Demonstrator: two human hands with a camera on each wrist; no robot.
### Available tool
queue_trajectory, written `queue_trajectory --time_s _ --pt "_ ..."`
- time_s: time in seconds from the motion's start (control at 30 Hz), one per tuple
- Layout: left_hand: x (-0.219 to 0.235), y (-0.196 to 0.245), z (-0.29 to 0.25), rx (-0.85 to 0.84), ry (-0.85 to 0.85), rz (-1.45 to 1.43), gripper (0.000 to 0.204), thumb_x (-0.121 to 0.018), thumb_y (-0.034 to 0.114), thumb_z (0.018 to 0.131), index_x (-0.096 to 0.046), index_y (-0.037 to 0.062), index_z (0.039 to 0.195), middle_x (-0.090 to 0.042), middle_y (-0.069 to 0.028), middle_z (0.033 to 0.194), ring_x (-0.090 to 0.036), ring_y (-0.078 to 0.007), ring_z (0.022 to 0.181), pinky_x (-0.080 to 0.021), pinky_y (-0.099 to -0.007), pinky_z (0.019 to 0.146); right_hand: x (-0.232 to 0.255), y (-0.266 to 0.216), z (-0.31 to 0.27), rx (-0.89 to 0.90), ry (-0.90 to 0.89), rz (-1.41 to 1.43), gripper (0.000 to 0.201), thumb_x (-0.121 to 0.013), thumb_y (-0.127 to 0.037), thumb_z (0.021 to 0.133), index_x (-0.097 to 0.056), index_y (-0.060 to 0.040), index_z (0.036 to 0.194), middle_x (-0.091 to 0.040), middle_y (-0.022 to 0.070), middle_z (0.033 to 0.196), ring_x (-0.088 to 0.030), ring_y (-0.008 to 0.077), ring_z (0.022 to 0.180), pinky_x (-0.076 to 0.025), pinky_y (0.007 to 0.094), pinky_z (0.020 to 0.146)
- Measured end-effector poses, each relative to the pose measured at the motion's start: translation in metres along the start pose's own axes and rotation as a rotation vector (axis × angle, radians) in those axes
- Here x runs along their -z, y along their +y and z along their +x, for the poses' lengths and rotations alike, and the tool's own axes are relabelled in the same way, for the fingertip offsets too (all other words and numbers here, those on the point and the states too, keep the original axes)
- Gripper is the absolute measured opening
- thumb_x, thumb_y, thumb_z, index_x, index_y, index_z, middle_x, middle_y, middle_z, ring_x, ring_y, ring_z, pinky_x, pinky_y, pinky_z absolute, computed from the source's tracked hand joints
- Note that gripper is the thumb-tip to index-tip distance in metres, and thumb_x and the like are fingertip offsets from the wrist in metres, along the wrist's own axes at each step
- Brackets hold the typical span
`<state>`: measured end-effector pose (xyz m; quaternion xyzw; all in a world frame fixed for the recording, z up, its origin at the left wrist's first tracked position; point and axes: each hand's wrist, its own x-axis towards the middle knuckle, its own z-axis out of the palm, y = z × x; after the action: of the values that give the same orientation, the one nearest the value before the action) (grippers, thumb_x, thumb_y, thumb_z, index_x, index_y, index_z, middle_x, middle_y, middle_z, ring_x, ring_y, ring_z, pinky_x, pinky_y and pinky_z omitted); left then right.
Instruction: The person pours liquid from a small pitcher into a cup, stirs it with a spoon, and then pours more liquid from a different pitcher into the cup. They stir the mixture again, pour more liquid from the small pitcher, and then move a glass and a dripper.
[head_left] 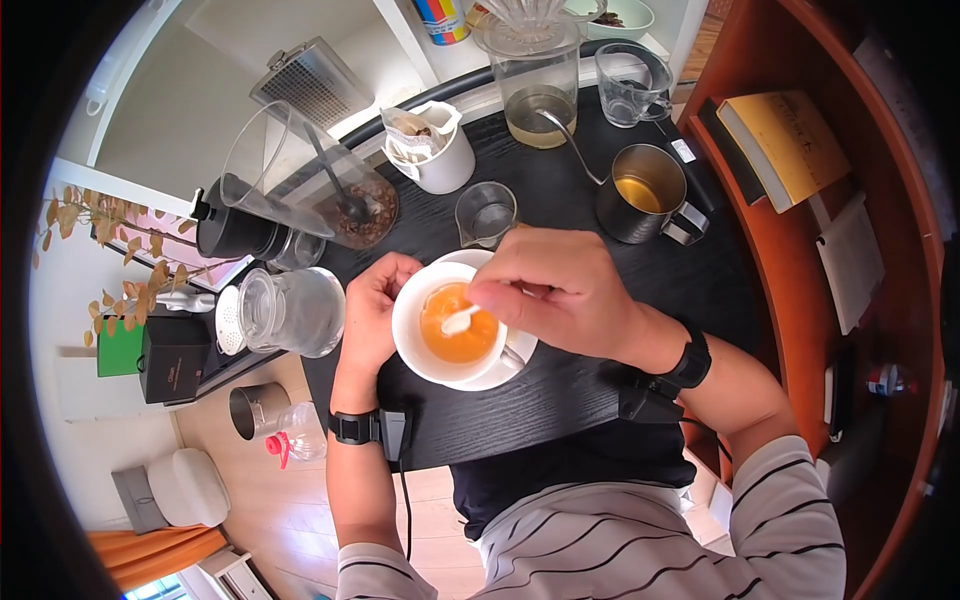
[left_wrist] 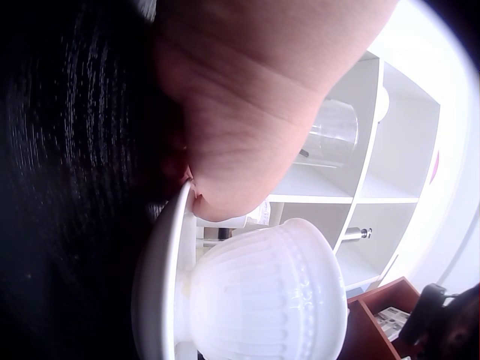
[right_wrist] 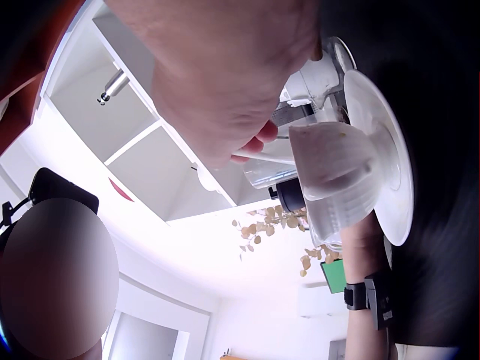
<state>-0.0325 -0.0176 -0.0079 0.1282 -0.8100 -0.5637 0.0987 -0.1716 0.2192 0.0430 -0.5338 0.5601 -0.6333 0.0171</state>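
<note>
A white cup (head_left: 408,352) of amber liquid stands on a white saucer (head_left: 530,352) at the middle of the black table. My left hand (head_left: 372,312) holds the saucer's left edge; the left wrist view has the thumb side of this hand (left_wrist: 247,112) at the saucer's rim (left_wrist: 161,285), beside the ribbed cup (left_wrist: 262,296). Above the cup, my right hand (head_left: 570,295) pinches a white spoon (head_left: 460,321), its bowl in the liquid. From the right wrist, the spoon's handle (right_wrist: 266,157) runs from the fingers of my right hand (right_wrist: 225,90) over the cup's rim (right_wrist: 330,161).
Behind the cup is a small glass pitcher (head_left: 487,212). A steel jug (head_left: 640,195) with yellowish liquid stands at the right, near a glass beaker (head_left: 535,90) and a glass mug (head_left: 632,85). At the left are a glass jar (head_left: 300,312) and a clear container (head_left: 370,215) with a scoop.
</note>
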Motion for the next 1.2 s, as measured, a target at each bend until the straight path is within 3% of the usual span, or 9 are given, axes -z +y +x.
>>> queue_trajectory --time_s 0.23,0.3,0.43,0.6,0.8,1.2 --pt "-0.001 0.0051 -0.0004 0.014 0.001 -0.003 0.013 -0.081 0.005 0.094 -0.071 0.0015 0.101 -0.069 0.0048 0.082 -0.059 -0.0004 0.073 -0.047 -0.0192 0.066 -0.0003 0.0055 -0.0008 -0.117 0.097 -0.052 0.009 -0.078 -0.008 0.097 -0.077 0.0007 0.097 -0.067 0.0063 0.08 -0.056 0.0108 0.063 -0.042 0.0279 0.057" --pt "-0.0013 0.0052 -0.0007 0.017 0.002 -0.014 0.013 -0.081 0.005 0.095 -0.071 0.0014 0.102 -0.069 0.0046 0.082 -0.059 -0.0004 0.073 -0.048 -0.0192 0.066 -0.0016 0.0037 -0.0011 -0.168 0.091 -0.054 0.016 -0.079 -0.015 0.098 -0.073 -0.0011 0.091 -0.064 0.0078 0.075 -0.059 0.0155 0.062 -0.044 0.0316 0.056" --pt "-0.001 0.0038 -0.0008 0.017 -0.004 -0.032 0.012 -0.08 0.005 0.095 -0.071 0.0014 0.102 -0.069 0.0043 0.082 -0.06 -0.0006 0.073 -0.048 -0.0191 0.066 0.0009 -0.0018 -0.0006 -0.174 0.031 0.008 0.017 -0.079 -0.015 0.098 -0.073 -0.0014 0.09 -0.063 0.0077 0.074 -0.059 0.0168 0.061 -0.044 0.0323 0.056" --pt "0.0 0.0024 -0.0007 0.003 -0.007 -0.007 0.013 -0.08 0.004 0.094 -0.071 0.0012 0.102 -0.069 0.004 0.082 -0.06 -0.0007 0.073 -0.048 -0.0192 0.067 0.0013 -0.0038 -0.0001 -0.052 -0.047 0.024 0.016 -0.08 -0.015 0.097 -0.074 -0.002 0.09 -0.063 0.0067 0.074 -0.06 0.0201 0.061 -0.044 0.0335 0.056" --pt "-0.0008 0.0038 -0.0006 0.004 0.004 0.0 0.013 -0.081 0.004 0.094 -0.071 0.0012 0.101 -0.069 0.0041 0.082 -0.059 -0.0007 0.073 -0.048 -0.0194 0.066 -0.0025 0.0009 -0.0003 -0.081 0.098 -0.063 0.014 -0.079 -0.015 0.096 -0.074 -0.0026 0.091 -0.063 0.0077 0.075 -0.06 0.0203 0.063 -0.045 0.0337 0.057" --pt "-0.0008 0.0026 -0.0002 0.008 0.0 -0.012 0.013 -0.081 0.004 0.093 -0.071 0.0012 0.102 -0.07 0.0041 0.082 -0.059 -0.0008 0.073 -0.047 -0.0194 0.066 -0.0016 -0.0018 -0.001 -0.082 0.008 0.025 0.016 -0.079 -0.016 0.097 -0.073 -0.003 0.089 -0.063 0.0074 0.073 -0.06 0.0212 0.061 -0.046 0.0343 0.058"
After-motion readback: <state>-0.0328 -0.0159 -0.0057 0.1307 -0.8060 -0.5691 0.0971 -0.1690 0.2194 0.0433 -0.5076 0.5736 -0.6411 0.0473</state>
